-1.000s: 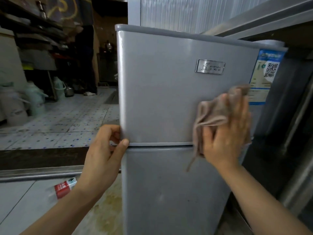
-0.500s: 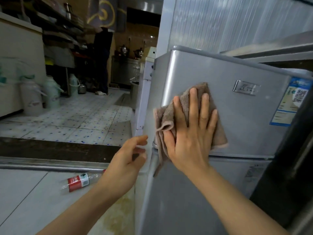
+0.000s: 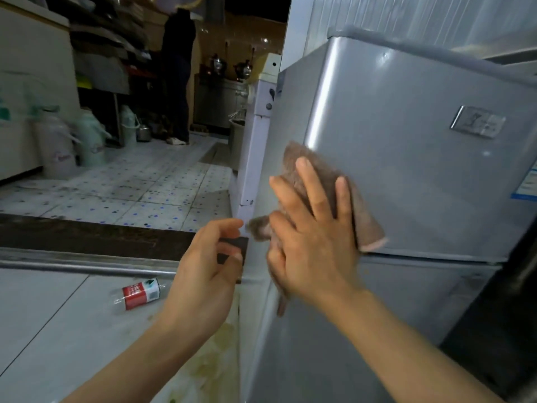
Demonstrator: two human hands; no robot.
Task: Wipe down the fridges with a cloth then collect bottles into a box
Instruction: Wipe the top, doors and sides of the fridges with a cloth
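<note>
The grey two-door metal fridge (image 3: 406,175) stands at the right and serves here as the landmark. The right hand (image 3: 313,245) lies flat on the upper door of this fridge, near its left edge, with straight spread fingers (image 3: 312,187) that press a brownish-pink rectangular cloth (image 3: 363,225) against the door. One end of the cloth hangs below the palm, over the seam between the two doors.

The left hand (image 3: 203,280) is just beside the left edge of the fridge, at the height of the door seam. Its fingers are loosely curled and hold nothing; whether the fingertips touch the fridge edge I cannot tell.

On the pale floor (image 3: 52,330) to the left of the fridge lies a clear plastic bottle with a red and white label (image 3: 139,292), on its side, near the left wrist. A silver rectangular badge (image 3: 478,122) sits high on the upper door, and a blue-edged sticker (image 3: 527,187) is at the right border of the door. Far behind the fridge, to the left, a person in dark clothes (image 3: 177,77) stands near shelves, and pale thermos jugs (image 3: 87,138) stand on the spotted tile floor.
</note>
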